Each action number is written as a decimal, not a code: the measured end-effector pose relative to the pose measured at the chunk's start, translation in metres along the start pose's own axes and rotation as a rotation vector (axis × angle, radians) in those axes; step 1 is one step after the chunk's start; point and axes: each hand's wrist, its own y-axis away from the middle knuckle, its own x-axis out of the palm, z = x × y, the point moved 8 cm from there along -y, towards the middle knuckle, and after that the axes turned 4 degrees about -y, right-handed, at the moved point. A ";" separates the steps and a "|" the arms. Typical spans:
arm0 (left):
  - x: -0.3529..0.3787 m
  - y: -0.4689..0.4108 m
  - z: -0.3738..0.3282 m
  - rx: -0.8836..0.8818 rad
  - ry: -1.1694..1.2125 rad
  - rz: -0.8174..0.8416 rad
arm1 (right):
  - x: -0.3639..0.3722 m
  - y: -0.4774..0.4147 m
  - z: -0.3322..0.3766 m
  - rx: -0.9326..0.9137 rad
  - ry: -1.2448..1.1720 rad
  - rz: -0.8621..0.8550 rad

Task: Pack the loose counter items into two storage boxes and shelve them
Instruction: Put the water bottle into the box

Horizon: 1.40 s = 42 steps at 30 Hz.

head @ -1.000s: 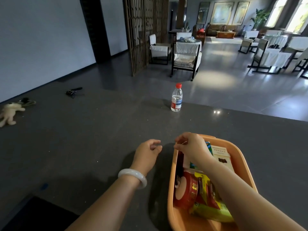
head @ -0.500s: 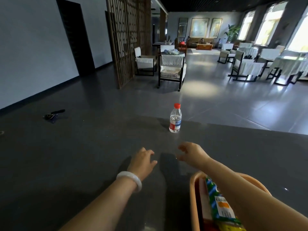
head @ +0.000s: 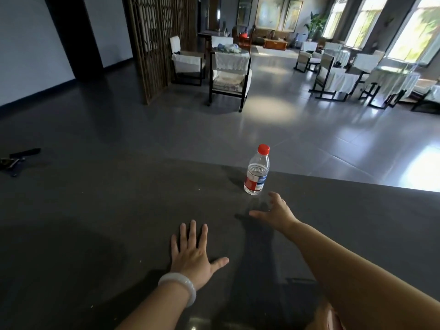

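Grey floor [head: 309,129] and chairs [head: 229,75] past the far edge of the dark counter [head: 95,222]. Near that edge, water bottle [head: 256,172] upright. Flat on top, left hand [head: 192,256] with fingers spread; right hand [head: 278,211] open just beside it, not touching.

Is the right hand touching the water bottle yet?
Apart. The head view shows a strip of dark counter between the base of the water bottle and the spread fingers of the right hand.

Light: daylight through windows [head: 414,32] at 2 o'clock, blown out | Glare: floor [head: 269,108] patch at 12 | Shadows: dim counter [head: 95,210], water bottle [head: 256,172] casting toward 10 | Edges: wide-angle bending
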 end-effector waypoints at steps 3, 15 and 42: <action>0.002 -0.007 -0.001 0.007 -0.009 -0.011 | -0.003 -0.032 -0.010 0.041 -0.124 -0.104; 0.009 -0.014 0.000 0.010 -0.039 0.059 | 0.000 -0.076 0.025 -0.057 -0.465 -0.177; -0.031 0.064 -0.031 0.156 0.092 0.012 | -0.138 0.188 0.037 -0.252 -0.216 -0.073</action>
